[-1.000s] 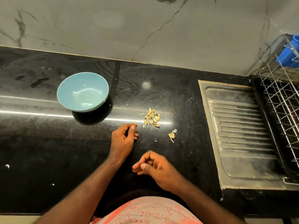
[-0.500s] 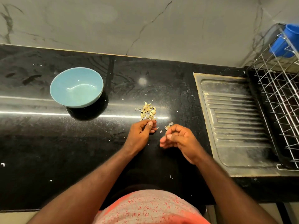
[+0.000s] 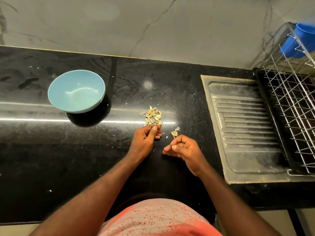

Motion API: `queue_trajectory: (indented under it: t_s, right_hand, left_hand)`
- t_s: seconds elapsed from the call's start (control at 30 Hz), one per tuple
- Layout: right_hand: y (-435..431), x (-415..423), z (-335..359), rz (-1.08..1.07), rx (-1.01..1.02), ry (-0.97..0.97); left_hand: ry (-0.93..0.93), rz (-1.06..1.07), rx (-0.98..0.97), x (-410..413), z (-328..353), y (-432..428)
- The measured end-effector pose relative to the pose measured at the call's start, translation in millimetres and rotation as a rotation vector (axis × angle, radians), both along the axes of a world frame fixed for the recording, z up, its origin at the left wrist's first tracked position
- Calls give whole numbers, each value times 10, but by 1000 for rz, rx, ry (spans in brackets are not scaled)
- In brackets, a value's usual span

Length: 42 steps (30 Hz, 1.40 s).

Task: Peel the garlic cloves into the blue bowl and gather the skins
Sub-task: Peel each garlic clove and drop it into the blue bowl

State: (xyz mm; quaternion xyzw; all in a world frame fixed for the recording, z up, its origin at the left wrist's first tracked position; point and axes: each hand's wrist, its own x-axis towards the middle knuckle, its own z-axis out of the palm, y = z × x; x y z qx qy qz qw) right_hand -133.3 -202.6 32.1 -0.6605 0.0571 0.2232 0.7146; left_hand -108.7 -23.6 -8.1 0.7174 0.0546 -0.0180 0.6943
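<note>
The light blue bowl (image 3: 76, 91) stands on the black counter at the left, and I see nothing inside it. A small pile of garlic cloves (image 3: 153, 116) lies at the counter's middle. My left hand (image 3: 146, 138) is at the pile's near edge, thumb and curled fingers pinching a clove there, which is mostly hidden. A scrap of loose garlic skin (image 3: 175, 133) lies just right of the pile. My right hand (image 3: 182, 149) hovers just below that skin with fingers loosely curled and nothing visible in it.
A steel drainboard (image 3: 242, 126) is set into the counter at the right. Beyond it stands a wire dish rack (image 3: 293, 103) with a blue cup (image 3: 301, 41) hanging on it. A marble wall backs the counter. Small skin flecks dot the counter.
My left hand has moved right to the clove pile and closed on its near edge. My right hand has come forward to just below the loose skin, then eased back slightly.
</note>
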Motion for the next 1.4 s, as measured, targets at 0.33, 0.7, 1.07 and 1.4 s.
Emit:
queue_trajectory:
  t_s: [0.33,0.7,1.07,1.4]
  right_hand:
    - [185,193,120,-12,62,65]
    - [358,412,72,-171,-39,-17]
    - [453,353,15,-307,5,-8]
    - [585,438,387,-225,151,-108]
  left_hand:
    - [-27,50,33,-32,83,-13]
    - [-62,255,43,-72,113,-11]
    - [-10,236,30,-66,109,33]
    - [65,-21,-198,89,682,196]
